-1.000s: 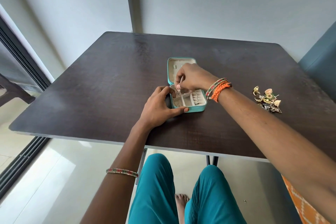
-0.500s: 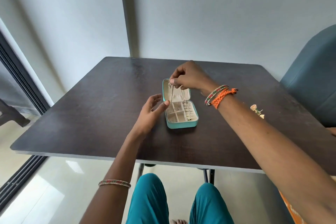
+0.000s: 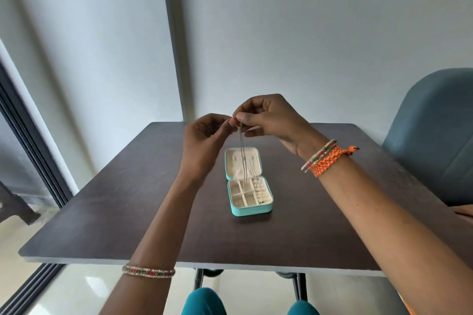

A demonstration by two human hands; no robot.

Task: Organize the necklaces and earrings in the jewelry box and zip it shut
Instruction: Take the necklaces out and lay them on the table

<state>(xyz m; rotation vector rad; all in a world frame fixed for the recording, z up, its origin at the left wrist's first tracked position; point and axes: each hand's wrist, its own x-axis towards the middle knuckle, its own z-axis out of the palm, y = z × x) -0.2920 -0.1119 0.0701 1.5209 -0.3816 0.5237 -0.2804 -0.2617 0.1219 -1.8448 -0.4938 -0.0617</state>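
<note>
Now both hands [image 3: 230, 133] on lifted necklace [image 3: 242, 153]

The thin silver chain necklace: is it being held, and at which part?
Yes. Both hands, right hand and left hand, pinch the thin silver chain necklace at its top end; the rest hangs over the open teal jewelry box.

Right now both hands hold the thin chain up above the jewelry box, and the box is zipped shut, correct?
Not quite. The jewelry box lies open, lid back, compartments showing, in the head view. The rest stands: left hand and right hand pinch the chain up above it.
</note>
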